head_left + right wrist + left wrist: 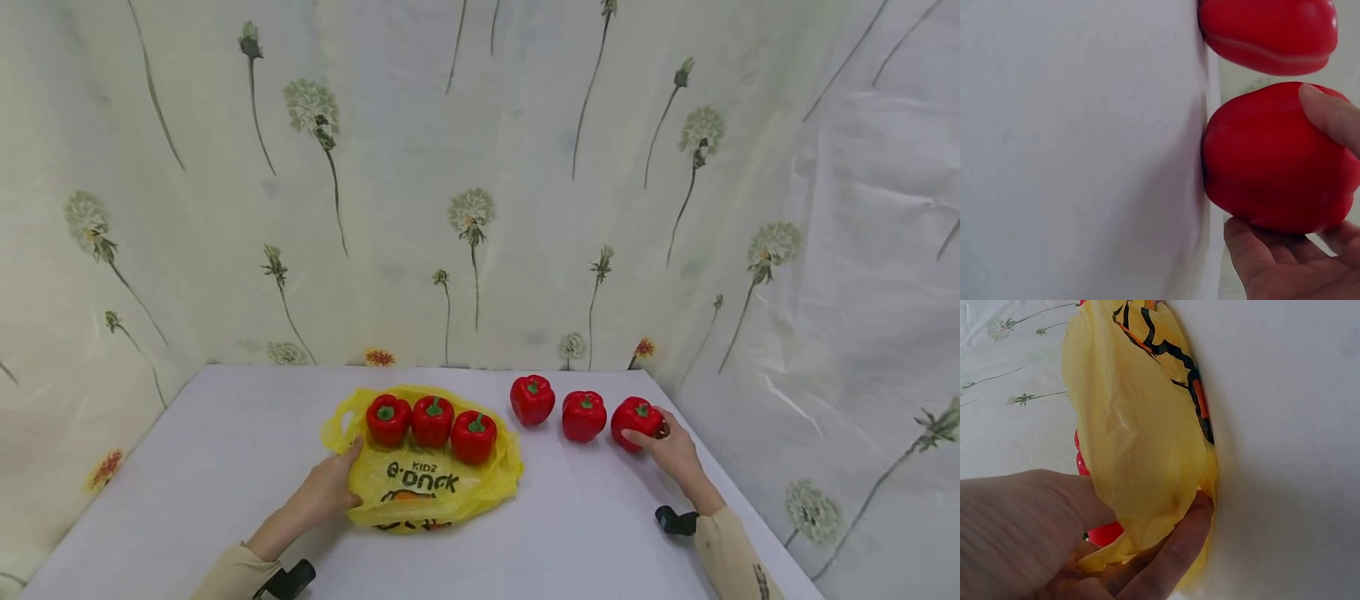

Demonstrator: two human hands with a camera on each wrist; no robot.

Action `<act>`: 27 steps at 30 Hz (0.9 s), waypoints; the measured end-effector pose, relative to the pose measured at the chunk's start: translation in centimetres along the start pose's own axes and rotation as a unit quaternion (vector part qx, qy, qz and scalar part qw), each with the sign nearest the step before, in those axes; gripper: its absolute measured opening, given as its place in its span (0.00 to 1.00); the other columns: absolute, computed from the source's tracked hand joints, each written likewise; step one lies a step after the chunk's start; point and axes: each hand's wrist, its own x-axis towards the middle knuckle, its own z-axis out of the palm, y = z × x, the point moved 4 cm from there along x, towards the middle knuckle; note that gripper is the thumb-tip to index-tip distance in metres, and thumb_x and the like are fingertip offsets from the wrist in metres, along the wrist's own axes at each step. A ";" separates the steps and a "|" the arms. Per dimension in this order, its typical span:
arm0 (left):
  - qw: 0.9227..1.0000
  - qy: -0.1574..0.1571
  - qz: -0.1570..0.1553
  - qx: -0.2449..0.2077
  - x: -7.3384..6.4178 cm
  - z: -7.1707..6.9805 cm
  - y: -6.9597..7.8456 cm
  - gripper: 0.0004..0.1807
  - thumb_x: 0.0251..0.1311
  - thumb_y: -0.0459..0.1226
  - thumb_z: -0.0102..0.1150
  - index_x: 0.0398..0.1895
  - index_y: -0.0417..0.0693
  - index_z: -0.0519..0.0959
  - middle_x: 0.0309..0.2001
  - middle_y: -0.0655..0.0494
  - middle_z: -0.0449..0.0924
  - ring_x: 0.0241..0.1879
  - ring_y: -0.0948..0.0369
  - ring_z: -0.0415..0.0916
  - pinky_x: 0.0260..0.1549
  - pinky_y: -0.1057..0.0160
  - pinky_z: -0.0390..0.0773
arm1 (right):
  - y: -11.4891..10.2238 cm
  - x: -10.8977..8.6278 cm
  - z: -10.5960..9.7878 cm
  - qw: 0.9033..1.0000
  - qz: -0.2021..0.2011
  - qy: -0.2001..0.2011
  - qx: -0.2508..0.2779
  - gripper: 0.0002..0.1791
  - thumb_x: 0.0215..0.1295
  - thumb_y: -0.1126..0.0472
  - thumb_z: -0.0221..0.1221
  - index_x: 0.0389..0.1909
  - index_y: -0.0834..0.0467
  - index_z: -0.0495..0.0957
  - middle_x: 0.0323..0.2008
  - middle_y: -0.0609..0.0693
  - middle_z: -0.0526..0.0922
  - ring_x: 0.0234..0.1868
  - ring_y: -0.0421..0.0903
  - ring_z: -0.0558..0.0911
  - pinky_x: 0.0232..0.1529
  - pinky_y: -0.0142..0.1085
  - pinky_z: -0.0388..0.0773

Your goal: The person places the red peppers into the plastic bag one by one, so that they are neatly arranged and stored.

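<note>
At the left edge of a yellow plastic bag (pixel 408 483), my left hand (pixel 326 492) grips the plastic; in the left wrist view the fingers (pixel 1175 550) curl at its rim. Three red bell peppers (pixel 432 423) sit side by side in the far part of the bag, green stems showing. My right hand (pixel 675 454) holds another red bell pepper (pixel 1279 156) at the far right, thumb on one side and fingers on the other. The base of this pepper is right at the white table surface.
Two more red bell peppers, a middle one (pixel 583 417) and a farther one (pixel 532 400), stand between the bag and my right hand. The white table (pixel 570 533) ends against a dandelion-print curtain (pixel 517 275) at the back and sides.
</note>
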 end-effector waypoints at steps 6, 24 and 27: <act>1.000 0.002 0.000 0.002 0.2 -0.2 -0.1 0.51 0.38 0.26 0.75 0.69 0.27 0.59 0.60 0.30 0.71 0.41 0.50 0.76 0.36 0.55 0.79 | -0.3 0.4 -0.2 1.000 -0.002 0.006 -0.009 0.61 0.53 0.33 0.63 0.75 0.63 0.43 0.71 0.71 0.53 0.68 0.67 0.57 0.62 0.59 0.65; 1.000 0.005 0.003 0.004 0.0 -0.2 0.1 0.51 0.37 0.26 0.75 0.68 0.27 0.60 0.58 0.31 0.73 0.40 0.52 0.75 0.35 0.55 0.79 | 0.4 0.2 0.2 1.000 -0.007 0.007 -0.003 0.63 0.53 0.32 0.63 0.75 0.65 0.40 0.71 0.71 0.52 0.68 0.68 0.55 0.62 0.59 0.65; 1.000 0.005 0.005 0.005 0.0 -0.3 0.1 0.51 0.37 0.26 0.75 0.68 0.27 0.60 0.58 0.31 0.74 0.40 0.51 0.75 0.35 0.55 0.79 | 0.4 0.2 0.2 1.000 -0.005 0.008 0.001 0.63 0.53 0.33 0.63 0.75 0.65 0.41 0.71 0.71 0.52 0.68 0.68 0.55 0.62 0.59 0.65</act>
